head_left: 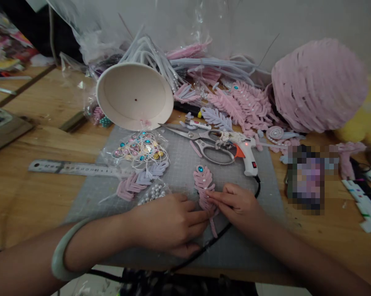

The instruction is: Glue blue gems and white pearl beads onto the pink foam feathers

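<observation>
A pink pipe-cleaner feather (203,179) lies on the grey cutting mat (179,255), with a blue gem near its tip and small pearls along its middle. My left hand (170,222) comes from the left, its curled fingers gripping the feather's lower part; the thumb is lower down. From the right, my right hand (239,203) pinches thumb and index finger together on the feather's face. Whatever small thing lies between those fingertips is hidden. Just left of the feather is a bag of silver-white pearl beads (154,192), partly covered by my left hand.
Scissors (200,142) and a white hot glue gun (249,158) lie beyond the feather; the gun's black cord (200,250) curves under my hands. A metal ruler (74,167), gem strings (140,149), a cream pot (134,96) and a pink-wrapped pot (319,86) surround the mat.
</observation>
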The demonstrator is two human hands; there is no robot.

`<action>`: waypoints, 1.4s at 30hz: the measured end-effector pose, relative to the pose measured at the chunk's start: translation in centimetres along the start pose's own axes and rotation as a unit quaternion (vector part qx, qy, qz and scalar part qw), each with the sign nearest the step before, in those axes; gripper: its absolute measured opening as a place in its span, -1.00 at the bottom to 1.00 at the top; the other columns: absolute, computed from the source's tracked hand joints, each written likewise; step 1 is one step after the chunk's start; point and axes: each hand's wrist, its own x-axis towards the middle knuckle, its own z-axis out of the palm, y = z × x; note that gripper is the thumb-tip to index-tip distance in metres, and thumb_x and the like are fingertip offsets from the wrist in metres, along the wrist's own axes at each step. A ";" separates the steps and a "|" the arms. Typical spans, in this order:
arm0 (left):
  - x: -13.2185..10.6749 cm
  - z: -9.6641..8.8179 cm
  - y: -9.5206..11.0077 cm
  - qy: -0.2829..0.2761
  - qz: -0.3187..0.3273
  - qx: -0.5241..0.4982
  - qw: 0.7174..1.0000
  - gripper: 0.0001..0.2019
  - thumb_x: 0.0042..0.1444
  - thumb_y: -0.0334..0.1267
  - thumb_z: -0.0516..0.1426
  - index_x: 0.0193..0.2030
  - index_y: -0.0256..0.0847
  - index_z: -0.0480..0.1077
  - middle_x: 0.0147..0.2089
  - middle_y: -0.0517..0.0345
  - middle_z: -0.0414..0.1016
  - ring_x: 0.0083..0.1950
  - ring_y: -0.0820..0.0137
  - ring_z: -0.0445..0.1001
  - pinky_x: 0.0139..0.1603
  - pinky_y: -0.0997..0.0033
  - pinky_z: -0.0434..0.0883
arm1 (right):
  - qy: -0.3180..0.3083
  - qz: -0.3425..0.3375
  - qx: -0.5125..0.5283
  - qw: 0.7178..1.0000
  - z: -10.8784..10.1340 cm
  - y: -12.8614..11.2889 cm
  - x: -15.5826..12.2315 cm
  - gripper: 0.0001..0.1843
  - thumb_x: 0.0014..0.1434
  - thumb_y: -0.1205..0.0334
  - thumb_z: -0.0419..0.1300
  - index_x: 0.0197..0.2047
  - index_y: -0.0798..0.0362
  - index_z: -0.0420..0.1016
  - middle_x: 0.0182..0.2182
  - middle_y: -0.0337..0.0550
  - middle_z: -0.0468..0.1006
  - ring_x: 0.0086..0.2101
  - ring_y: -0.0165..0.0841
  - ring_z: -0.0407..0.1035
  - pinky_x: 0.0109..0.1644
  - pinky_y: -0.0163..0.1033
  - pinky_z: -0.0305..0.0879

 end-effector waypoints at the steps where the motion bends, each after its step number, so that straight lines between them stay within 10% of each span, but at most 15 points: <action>1: 0.0 0.0 0.0 -0.003 0.000 0.002 1.000 -0.68 0.11 -0.07 0.11 -0.12 -0.27 0.42 0.04 0.06 0.45 -0.28 0.35 0.40 -0.38 0.30 0.29 | -0.002 0.001 0.001 1.000 0.0 0.0 0.0 -0.71 0.25 0.26 0.05 -0.08 -0.05 0.56 -0.57 -0.27 0.27 -0.54 -0.45 0.21 -0.49 -0.33 0.14; 42: 0.0 -0.1 0.0 -0.018 0.006 0.008 1.000 -0.70 0.15 -0.09 0.07 -0.14 -0.26 0.43 0.07 0.04 0.43 -0.25 0.33 0.40 -0.34 0.31 0.29 | -0.042 0.014 -0.011 0.999 -0.2 -0.1 0.2 -0.76 0.24 0.27 0.04 -0.20 0.03 0.54 -0.47 -0.21 0.46 -0.45 -0.43 0.32 -0.38 -0.34 0.20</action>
